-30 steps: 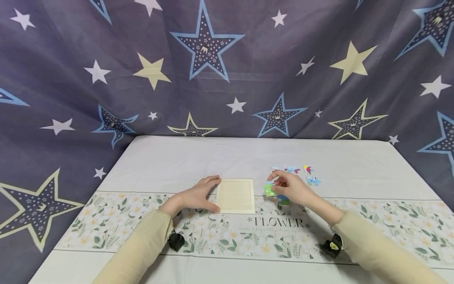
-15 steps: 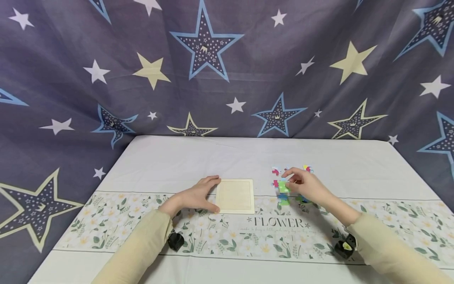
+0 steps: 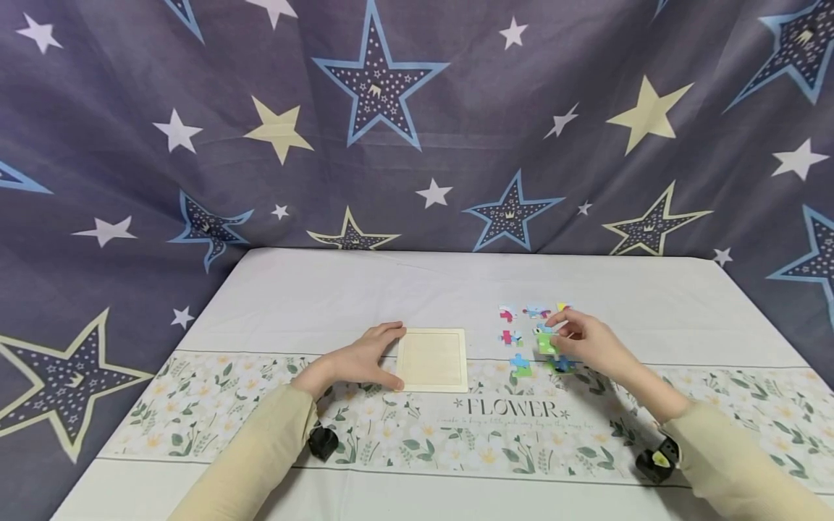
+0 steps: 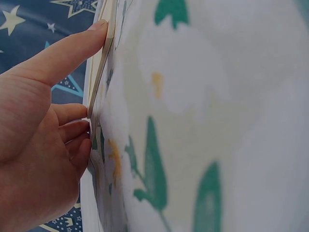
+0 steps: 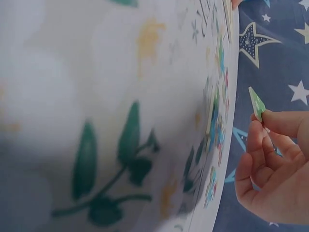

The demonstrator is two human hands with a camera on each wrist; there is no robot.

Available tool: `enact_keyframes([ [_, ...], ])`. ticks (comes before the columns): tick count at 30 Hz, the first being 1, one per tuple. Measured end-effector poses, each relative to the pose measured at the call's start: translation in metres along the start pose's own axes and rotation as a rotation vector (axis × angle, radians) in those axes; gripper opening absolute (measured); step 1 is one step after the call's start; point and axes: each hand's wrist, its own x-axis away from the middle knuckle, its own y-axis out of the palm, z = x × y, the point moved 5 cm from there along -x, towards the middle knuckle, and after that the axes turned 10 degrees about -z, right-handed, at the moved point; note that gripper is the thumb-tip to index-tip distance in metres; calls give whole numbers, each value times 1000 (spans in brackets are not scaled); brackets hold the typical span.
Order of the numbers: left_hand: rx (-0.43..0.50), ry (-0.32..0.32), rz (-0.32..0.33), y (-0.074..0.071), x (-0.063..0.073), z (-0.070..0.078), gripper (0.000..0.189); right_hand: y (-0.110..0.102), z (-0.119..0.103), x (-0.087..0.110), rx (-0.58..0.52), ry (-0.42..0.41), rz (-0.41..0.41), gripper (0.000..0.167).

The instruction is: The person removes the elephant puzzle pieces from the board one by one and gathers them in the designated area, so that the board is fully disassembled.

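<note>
A shallow square wooden puzzle tray (image 3: 432, 359) lies on the table. My left hand (image 3: 368, 356) rests against its left side, thumb at the near corner and fingers at the far one. In the left wrist view, the thumb touches the tray's edge (image 4: 102, 60). My right hand (image 3: 589, 344) pinches a green puzzle piece (image 3: 546, 343) between thumb and finger, raised above the table. In the right wrist view, that piece (image 5: 258, 105) shows edge-on. Other puzzle pieces (image 3: 520, 365) lie just below and left of this hand, some partly covered.
Behind the right hand lie more colourful puzzle pieces (image 3: 536, 312), set apart from one another. A white cloth with a floral band (image 3: 404, 441) covers the table. A star-patterned curtain (image 3: 417, 166) hangs at the table's far edge.
My right hand has moved rightward with the green puzzle piece, uncovering pieces on the left of the group. The left hand and the wooden tray stay in place.
</note>
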Motion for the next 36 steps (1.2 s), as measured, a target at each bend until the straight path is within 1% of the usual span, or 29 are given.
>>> enact_keyframes([
  [8,-8,-7,1,1,0,0,97,-11,11,6,66,44,32,25],
  [17,-14,-6,3,0,-1,0,96,-21,22,17,108,67,31,24],
  [26,-23,-11,4,-1,0,1,96,-20,36,25,113,94,3,22],
  [36,-20,-9,6,-1,0,1,96,-20,45,27,78,143,-9,24],
])
